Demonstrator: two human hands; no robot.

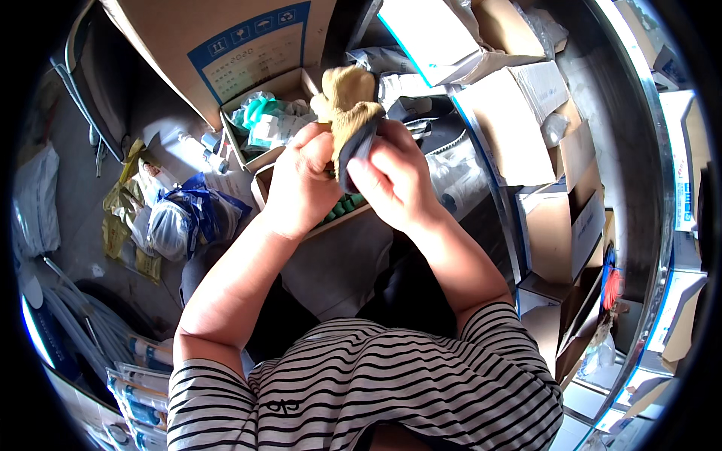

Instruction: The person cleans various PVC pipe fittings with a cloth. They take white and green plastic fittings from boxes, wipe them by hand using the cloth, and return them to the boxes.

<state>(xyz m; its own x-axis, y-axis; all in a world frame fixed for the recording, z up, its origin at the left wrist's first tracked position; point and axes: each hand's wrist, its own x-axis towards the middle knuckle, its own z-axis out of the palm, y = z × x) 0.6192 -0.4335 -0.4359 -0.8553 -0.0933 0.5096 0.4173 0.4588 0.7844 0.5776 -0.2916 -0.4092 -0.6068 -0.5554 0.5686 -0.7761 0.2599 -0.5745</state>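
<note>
Both hands are raised in front of me around a crumpled tan and dark-grey fabric piece, which looks like a work glove. My left hand grips its left side with curled fingers. On the right, my right hand pinches its dark lower edge between thumb and fingers. The fabric's tan top stands up above both fists. Below the hands is an open cardboard box with green parts in it, largely covered by the hands. Behind it another open box holds clear bags and teal tubing-like pieces.
A large carton stands at the back left. Open cardboard boxes line a shelf on the right. Plastic-wrapped packages lie on the floor at left, near coiled pale tubing. Clear bags sit right of my hands.
</note>
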